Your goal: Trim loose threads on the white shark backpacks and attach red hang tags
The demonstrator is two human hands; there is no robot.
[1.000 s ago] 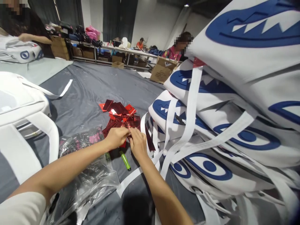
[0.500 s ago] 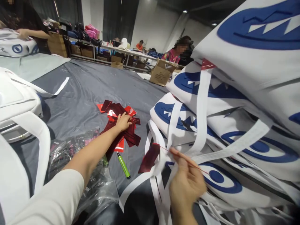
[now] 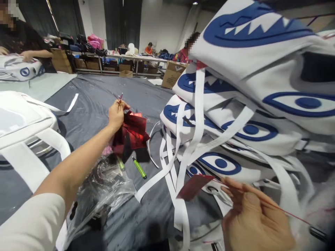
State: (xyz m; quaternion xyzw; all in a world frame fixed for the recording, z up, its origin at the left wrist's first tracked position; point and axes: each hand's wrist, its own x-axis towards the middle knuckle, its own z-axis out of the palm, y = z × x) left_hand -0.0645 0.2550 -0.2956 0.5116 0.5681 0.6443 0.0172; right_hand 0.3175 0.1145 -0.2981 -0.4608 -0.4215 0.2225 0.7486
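Up over the grey sheet (image 3: 104,94), left hand (image 3: 116,115) pinches a bunch of red tags (image 3: 132,134) by their strings, dangling under the fingers. Right hand (image 3: 255,219) pinches one tag's (image 3: 195,186) red string. Half a second ago the left hand rested flat on the pile.

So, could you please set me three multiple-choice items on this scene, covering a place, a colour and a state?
1. Where does the green lighter lie?
A. on the grey sheet
B. on the far table
C. in the cardboard box

2. What colour are the eye prints on the white bags?
A. green
B. blue
C. black

3. How is the bunch of red tags in the left hand?
A. lying flat
B. lifted, hanging
C. sealed in plastic

Answers: 1 A, it rests on the grey sheet beside the plastic wrap. 2 B, every eye is blue. 3 B, the tags dangle below the raised hand.
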